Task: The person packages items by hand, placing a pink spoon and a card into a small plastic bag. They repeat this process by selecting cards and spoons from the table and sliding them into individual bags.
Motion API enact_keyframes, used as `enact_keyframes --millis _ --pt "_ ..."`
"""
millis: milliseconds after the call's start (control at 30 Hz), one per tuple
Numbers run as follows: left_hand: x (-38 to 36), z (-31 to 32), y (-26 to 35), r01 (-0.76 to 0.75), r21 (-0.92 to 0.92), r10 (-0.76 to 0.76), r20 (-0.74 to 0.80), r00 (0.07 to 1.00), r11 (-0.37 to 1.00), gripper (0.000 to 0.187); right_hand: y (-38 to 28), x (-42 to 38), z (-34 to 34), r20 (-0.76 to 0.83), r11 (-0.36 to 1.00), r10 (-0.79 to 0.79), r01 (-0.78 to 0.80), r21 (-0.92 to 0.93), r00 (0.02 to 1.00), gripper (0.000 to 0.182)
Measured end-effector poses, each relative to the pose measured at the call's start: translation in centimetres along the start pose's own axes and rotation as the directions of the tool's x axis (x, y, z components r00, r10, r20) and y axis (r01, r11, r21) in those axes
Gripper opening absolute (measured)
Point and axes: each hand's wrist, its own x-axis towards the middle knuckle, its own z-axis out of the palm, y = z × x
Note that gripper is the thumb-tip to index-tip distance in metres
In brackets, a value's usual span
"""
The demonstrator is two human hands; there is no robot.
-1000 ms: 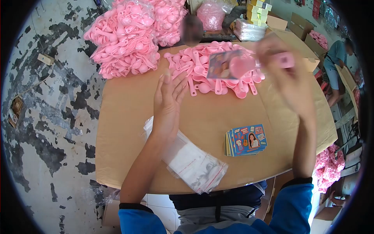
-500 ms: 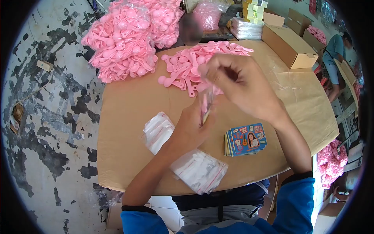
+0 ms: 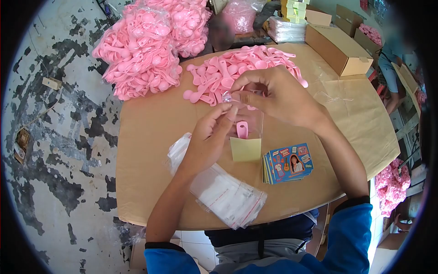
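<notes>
Between my hands hangs a clear plastic bag (image 3: 256,123) with a pink spoon (image 3: 242,129) and a yellowish card (image 3: 246,150) in its lower part. My left hand (image 3: 211,137) pinches the bag's upper left edge between thumb and fingers. My right hand (image 3: 278,98) is closed at the bag's top, fingertips on a crumpled bit of clear plastic (image 3: 226,97). A stack of blue picture cards (image 3: 292,163) lies right of the bag. Empty clear bags (image 3: 228,192) are fanned out beneath and beside my left forearm. Loose pink spoons (image 3: 223,68) are heaped beyond my hands.
Big bags of pink spoons (image 3: 141,50) stand at the table's back left. An open-topped row of cardboard boxes (image 3: 337,48) is at the back right, beside stacked clear packets (image 3: 287,29). Another person (image 3: 390,68) is at the far right. Brown paper covers the table (image 3: 150,182).
The bag has turned to face me, showing the spoon and the card's yellowish side. My left hand has moved slightly left, and my right hand has lowered to the bag's top.
</notes>
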Motion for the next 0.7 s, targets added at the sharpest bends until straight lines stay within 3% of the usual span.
enact_keyframes --millis 100,200,400,500,600,700 --pt "-0.2 0.3 -0.3 -0.076 0.082 0.087 -0.143 0.986 0.994 0.036 0.3 0.2 0.8 -0.207 0.934 -0.3 0.243 -0.263 0.931 0.015" --pt "-0.2 0.3 -0.7 -0.081 0.018 0.083 -0.137 0.987 0.997 0.036 -0.1 0.2 0.2 -0.099 0.733 -0.558 0.434 -0.524 0.824 0.017" --pt "-0.5 1.4 0.3 -0.081 -0.012 0.077 -0.191 0.979 0.997 0.033 0.8 0.2 1.1 -0.069 0.678 -0.578 0.431 -0.596 0.813 0.019" --pt "-0.1 -0.2 -0.9 -0.172 0.293 0.21 -0.106 0.972 0.941 0.03 0.8 0.2 1.5 -0.073 0.655 -0.615 0.457 -0.601 0.785 0.021" --pt "-0.7 0.2 0.1 -0.121 0.442 0.189 -0.114 0.975 0.889 0.03 0.8 0.2 1.5 -0.043 0.636 -0.603 0.448 -0.629 0.796 0.02" --pt "-0.6 0.1 -0.9 -0.195 0.539 0.276 -0.073 0.958 0.82 0.03 0.7 0.1 1.8 0.002 0.612 -0.551 0.405 -0.679 0.835 0.017"
